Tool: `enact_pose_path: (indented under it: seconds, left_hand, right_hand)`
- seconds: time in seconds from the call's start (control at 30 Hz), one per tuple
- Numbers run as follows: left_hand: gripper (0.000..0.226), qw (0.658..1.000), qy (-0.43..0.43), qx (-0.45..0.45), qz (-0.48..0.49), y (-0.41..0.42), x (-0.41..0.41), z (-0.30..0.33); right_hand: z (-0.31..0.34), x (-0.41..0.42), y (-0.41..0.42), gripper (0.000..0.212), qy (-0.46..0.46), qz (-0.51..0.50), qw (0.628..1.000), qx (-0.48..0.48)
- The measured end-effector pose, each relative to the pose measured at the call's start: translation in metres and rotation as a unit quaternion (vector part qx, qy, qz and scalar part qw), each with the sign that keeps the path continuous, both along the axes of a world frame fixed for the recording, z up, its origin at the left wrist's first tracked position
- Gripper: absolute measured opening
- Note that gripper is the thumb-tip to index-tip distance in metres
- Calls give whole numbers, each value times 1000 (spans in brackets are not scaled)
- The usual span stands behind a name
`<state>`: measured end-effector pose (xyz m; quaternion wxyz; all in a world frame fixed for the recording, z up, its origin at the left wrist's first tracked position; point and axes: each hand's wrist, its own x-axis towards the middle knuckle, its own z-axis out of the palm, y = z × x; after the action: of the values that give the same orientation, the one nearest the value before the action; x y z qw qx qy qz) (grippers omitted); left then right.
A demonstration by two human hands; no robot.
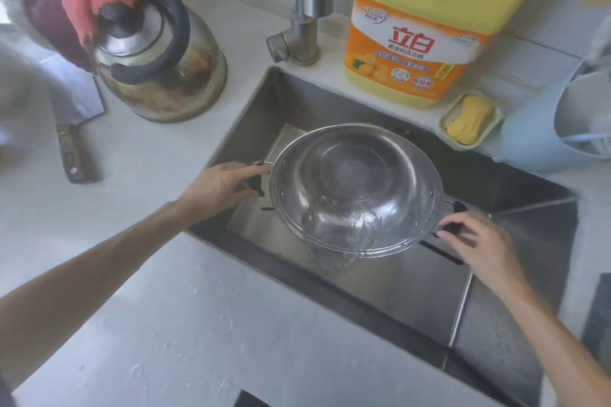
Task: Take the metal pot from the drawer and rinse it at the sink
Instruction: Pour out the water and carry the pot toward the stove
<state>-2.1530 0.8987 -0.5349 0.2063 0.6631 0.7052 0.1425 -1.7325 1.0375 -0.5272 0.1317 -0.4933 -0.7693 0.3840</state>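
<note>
The metal pot (pixel 353 182) hangs over the steel sink (pixel 429 287), tilted toward me, its inside facing the camera. Water pours over its near rim into the basin. My left hand (pixel 221 185) grips the black handle on the pot's left side. My right hand (pixel 476 238) holds the black handle on its right side. The faucet (pixel 310 3) stands behind the sink at the back, with no stream visible from it.
A stained kettle (pixel 158 69) with a pink cloth on it sits left of the sink. A cleaver (pixel 74 155) lies further left. A yellow detergent jug (pixel 416 26), a soap dish (pixel 469 120) and a light-blue basket (pixel 562 129) line the back right. Water drops speckle the counter (pixel 165 324).
</note>
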Motion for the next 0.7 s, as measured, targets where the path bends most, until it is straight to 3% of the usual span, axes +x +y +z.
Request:
enact_pose_path:
  seconds: [0.1, 0.17, 0.23, 0.43, 0.57, 0.7]
  left_hand:
    - [35, 989, 54, 132, -30, -2, 4, 11]
    - [25, 979, 79, 182, -37, 0, 6, 17]
    - [19, 971, 99, 215, -45, 2, 5, 21]
    - [27, 955, 147, 248, -63, 2, 1, 28]
    - [50, 948, 179, 250, -78, 1, 3, 35]
    - [54, 942, 170, 286, -49, 3, 12, 51]
  right_hand:
    - [11, 8, -6, 5, -27, 11, 991, 128]
    - [12, 13, -10, 21, -20, -10, 980, 199]
    - [18, 12, -14, 21, -7, -28, 962, 270]
    - [34, 18, -22, 19, -32, -28, 934, 356]
    - [44, 22, -28, 25, -23, -7, 917, 398]
    - [57, 27, -29, 23, -10, 6, 903, 430]
